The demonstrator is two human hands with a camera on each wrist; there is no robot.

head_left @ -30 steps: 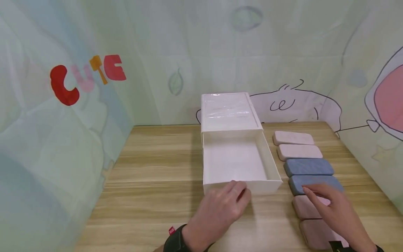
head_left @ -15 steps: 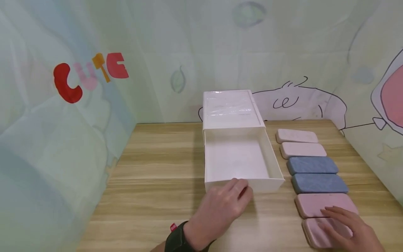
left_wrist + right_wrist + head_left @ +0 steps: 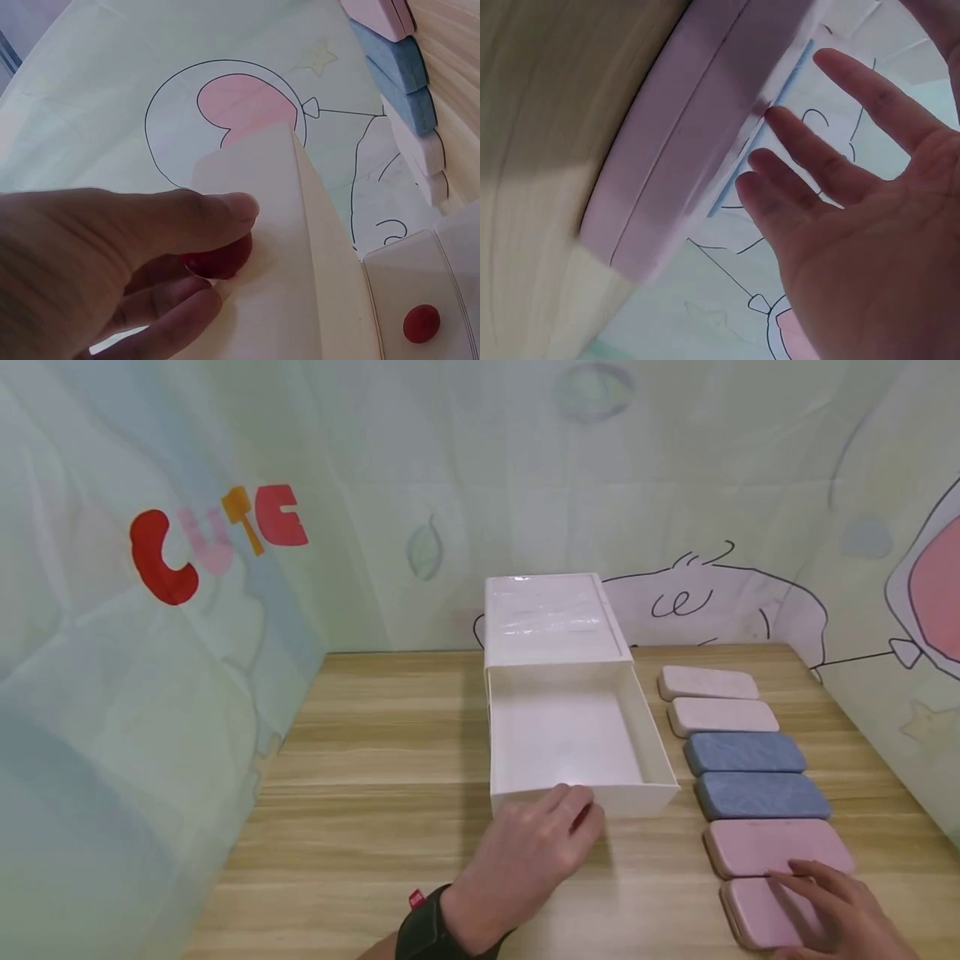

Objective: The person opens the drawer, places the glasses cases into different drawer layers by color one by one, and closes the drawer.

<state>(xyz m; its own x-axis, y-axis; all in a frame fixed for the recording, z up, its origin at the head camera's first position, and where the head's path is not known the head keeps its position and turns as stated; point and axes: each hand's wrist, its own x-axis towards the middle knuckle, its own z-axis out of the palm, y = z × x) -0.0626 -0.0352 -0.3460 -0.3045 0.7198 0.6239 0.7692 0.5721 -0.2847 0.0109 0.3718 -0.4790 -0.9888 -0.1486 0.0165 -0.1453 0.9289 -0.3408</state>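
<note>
A white box (image 3: 555, 618) has its drawer (image 3: 637, 799) pulled out toward me. With thumb and fingers my left hand (image 3: 528, 856) pinches a round red knob (image 3: 229, 259) on the drawer's front, best seen in the left wrist view. To the right, several slim rounded cases lie in a row. The two nearest are a pink case (image 3: 780, 847) and another pink case (image 3: 765, 914). Over this nearest case is my right hand (image 3: 855, 910), fingers spread. In the right wrist view a fingertip is close to the case's edge; contact cannot be made out.
Beyond the pink cases lie a blue case (image 3: 761, 796), another blue case (image 3: 745, 752), and two pale pink cases (image 3: 723, 716) farther back. A second red knob (image 3: 421, 323) shows on the white unit. Printed fabric walls (image 3: 450, 485) surround the wooden table (image 3: 360, 835).
My right hand has moved from above the nearer blue case toward me, over the nearest pink case, its fingers spreading. The left hand keeps its hold at the drawer front.
</note>
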